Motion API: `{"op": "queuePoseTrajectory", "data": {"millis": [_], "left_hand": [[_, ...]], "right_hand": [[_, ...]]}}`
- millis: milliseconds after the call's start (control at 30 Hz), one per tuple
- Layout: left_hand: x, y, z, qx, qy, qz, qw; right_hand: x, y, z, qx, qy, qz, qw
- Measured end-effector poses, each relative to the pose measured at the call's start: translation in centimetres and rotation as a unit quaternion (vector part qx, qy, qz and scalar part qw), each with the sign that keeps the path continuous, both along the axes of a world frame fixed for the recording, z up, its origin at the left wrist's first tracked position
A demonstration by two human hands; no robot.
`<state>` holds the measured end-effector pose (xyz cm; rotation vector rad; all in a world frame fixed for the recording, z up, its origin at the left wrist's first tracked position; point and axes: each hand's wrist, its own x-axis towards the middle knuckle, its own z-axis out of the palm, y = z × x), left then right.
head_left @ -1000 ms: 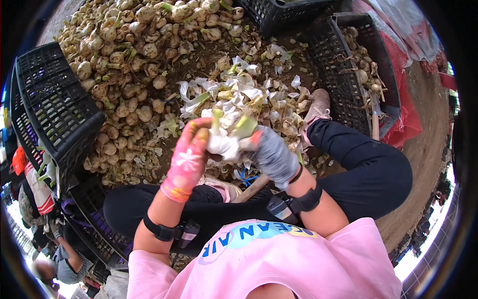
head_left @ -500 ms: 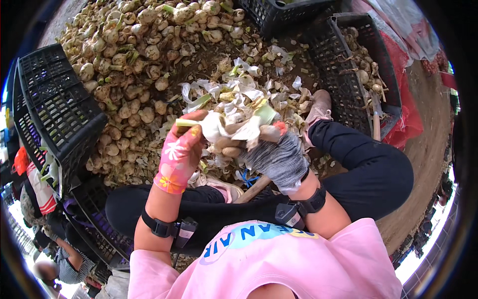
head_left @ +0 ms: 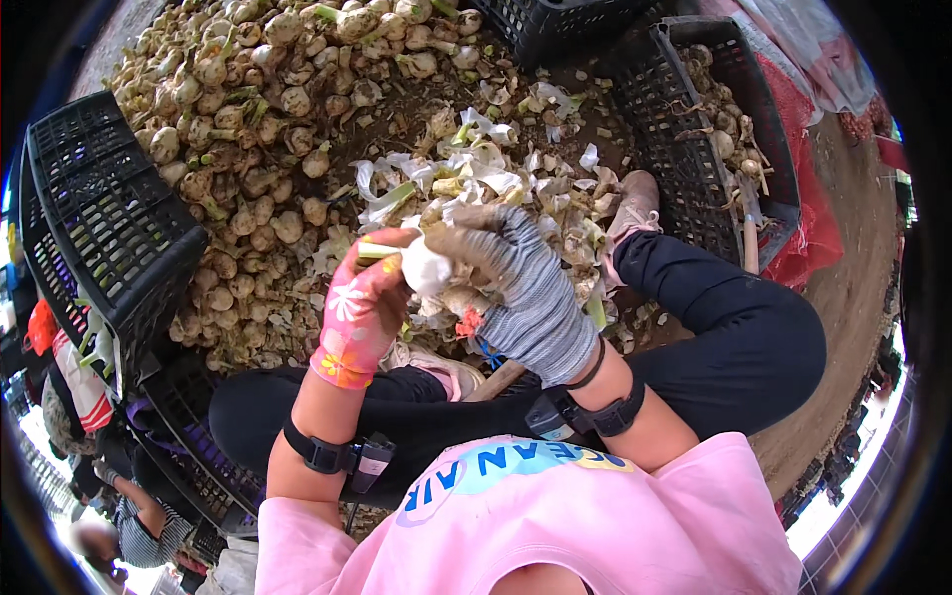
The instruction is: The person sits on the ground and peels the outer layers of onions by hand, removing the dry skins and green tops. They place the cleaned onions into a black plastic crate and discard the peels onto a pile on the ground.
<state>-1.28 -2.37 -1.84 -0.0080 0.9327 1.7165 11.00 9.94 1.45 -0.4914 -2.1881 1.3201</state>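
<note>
A white garlic bulb (head_left: 425, 270) with a short pale green stem sits between my hands, above a heap of peelings. My left hand (head_left: 359, 309), in a pink flowered glove, grips it by the stem side, fingers wrapped round. My right hand (head_left: 531, 293) wears a grey knitted glove with a red-orange patch near the thumb. Its bent fingers and thumb close on the bulb's right side. Loose white and tan garlic skins (head_left: 486, 178) lie beneath and beyond.
A large pile of unpeeled garlic (head_left: 238, 149) spreads at the far left. Black plastic crates stand at left (head_left: 109, 198), far middle (head_left: 555, 30) and right (head_left: 650, 109), the right one holding garlic. A wooden handle (head_left: 496, 381) lies by my shoes. Another person (head_left: 149, 516) is at lower left.
My right hand has turned, its back now facing up, and its fingers have swung over to the bulb's right side. A loose skin flap has left the bulb. My left hand stays nearly still.
</note>
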Motion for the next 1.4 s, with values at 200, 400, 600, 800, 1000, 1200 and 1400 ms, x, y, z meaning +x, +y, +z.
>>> {"op": "queuePoseTrajectory", "data": {"millis": [200, 400, 600, 800, 1000, 1200, 1400], "left_hand": [[0.7, -0.1, -1.6, -0.038, -0.099, 0.047, 0.993], [-1.1, -0.8, -1.3, 0.049, -0.167, 0.075, 0.982], [-3.3, 0.3, -0.3, -0.021, -0.033, 0.069, 0.997], [-15.6, -1.9, -4.5, -0.343, 0.301, 0.176, 0.872], [-16.1, -3.4, -14.6, -0.463, 0.647, -0.243, 0.555], [-15.2, -2.8, -17.9, -0.529, 0.614, -0.263, 0.525], [-11.0, 0.5, -5.6, -0.258, 0.219, -0.27, 0.901]], "right_hand": [[1.0, -0.4, -1.3, -0.165, -0.035, 0.142, 0.975], [0.9, -0.6, -0.9, -0.307, -0.085, 0.119, 0.941], [1.6, -0.2, -3.1, -0.226, -0.163, 0.071, 0.958], [2.1, -0.5, -4.4, -0.145, -0.151, -0.022, 0.977], [1.0, -0.3, -4.5, -0.256, -0.209, 0.009, 0.944], [1.1, -0.3, -4.9, -0.252, -0.258, 0.059, 0.931], [1.4, -0.6, -5.3, -0.295, -0.151, 0.011, 0.943]]}}
